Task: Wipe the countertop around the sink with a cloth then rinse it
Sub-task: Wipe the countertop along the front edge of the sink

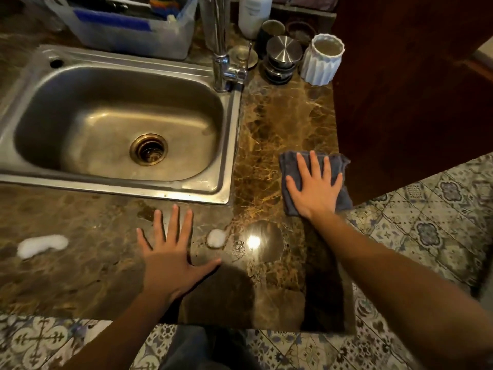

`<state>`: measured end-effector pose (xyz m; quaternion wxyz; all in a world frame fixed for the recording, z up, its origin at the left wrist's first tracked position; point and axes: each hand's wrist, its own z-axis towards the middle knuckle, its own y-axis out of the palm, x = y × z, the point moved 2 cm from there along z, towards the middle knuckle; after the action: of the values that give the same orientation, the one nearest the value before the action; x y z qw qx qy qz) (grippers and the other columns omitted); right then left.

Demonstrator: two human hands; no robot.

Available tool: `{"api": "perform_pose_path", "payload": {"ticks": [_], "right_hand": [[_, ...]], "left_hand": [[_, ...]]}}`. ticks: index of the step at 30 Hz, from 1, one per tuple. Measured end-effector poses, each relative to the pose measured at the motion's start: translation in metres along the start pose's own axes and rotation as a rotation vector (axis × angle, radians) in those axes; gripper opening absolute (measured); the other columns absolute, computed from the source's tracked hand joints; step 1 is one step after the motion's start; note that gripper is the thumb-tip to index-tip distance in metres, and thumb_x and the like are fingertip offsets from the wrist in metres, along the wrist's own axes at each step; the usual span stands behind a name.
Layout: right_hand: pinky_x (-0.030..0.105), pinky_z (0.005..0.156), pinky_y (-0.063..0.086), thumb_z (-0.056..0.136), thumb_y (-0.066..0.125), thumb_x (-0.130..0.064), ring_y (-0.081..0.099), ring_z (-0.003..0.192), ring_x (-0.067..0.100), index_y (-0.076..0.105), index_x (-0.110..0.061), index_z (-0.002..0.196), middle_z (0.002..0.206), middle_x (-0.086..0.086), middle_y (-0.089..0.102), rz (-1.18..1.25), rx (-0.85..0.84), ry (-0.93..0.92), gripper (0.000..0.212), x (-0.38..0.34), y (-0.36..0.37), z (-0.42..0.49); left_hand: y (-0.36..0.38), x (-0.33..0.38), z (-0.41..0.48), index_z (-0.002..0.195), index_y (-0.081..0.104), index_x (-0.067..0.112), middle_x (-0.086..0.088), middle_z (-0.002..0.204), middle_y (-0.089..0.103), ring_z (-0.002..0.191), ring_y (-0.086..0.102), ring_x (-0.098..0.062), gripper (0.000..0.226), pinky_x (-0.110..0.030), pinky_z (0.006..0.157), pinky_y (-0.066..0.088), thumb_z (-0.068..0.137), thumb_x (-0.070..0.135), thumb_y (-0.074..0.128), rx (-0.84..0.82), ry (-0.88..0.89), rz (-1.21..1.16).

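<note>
The right hand [314, 188] lay flat with fingers spread, pressing the grey cloth [290, 162] onto the marble tabletop [266, 124] at about four o'clock from the sink [230, 145], near the tabletop's right edge. The left hand [170, 252] rested open and empty, palm down, at six o'clock from the basin. The wiping looked barely under way: a small foam patch [216, 238] at the left hand's three o'clock and a long foam patch [42, 245] at its nine o'clock lay unwiped, and the rinse under the tap [221, 49] was not yet done
</note>
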<state>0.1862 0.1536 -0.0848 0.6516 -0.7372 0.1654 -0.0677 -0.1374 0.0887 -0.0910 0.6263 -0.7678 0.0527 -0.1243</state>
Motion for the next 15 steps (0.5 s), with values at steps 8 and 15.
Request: {"api": "perform_pose_path", "payload": {"ticks": [8, 15], "right_hand": [[0.062, 0.111, 0.001, 0.096, 0.026, -0.06, -0.006, 0.147, 0.025, 0.009, -0.038, 0.152, 0.162, -0.005, 0.002, 0.022, -0.001, 0.014, 0.063, 0.009, -0.004, 0.036], [0.062, 0.112, 0.001, 0.089, 0.012, -0.066, -0.009, 0.147, 0.025, 0.004, -0.037, 0.152, 0.162, -0.004, 0.0, 0.001, -0.035, 0.007, 0.07, 0.007, 0.0, -0.041]], "left_hand": [[-0.001, 0.0, -0.001, 0.152, 0.023, 0.019, -0.01, 0.159, 0.015, 0.145, 0.009, -0.038, 0.119, -0.068, 0.108, 0.008, 0.061, 0.097, 0.027, 0.004, 0.018, 0.042], [0.003, -0.003, 0.0, 0.154, 0.006, 0.024, -0.006, 0.161, -0.001, 0.146, -0.007, -0.034, 0.119, -0.066, 0.11, -0.001, 0.062, 0.098, 0.021, -0.013, -0.008, 0.029]]}}
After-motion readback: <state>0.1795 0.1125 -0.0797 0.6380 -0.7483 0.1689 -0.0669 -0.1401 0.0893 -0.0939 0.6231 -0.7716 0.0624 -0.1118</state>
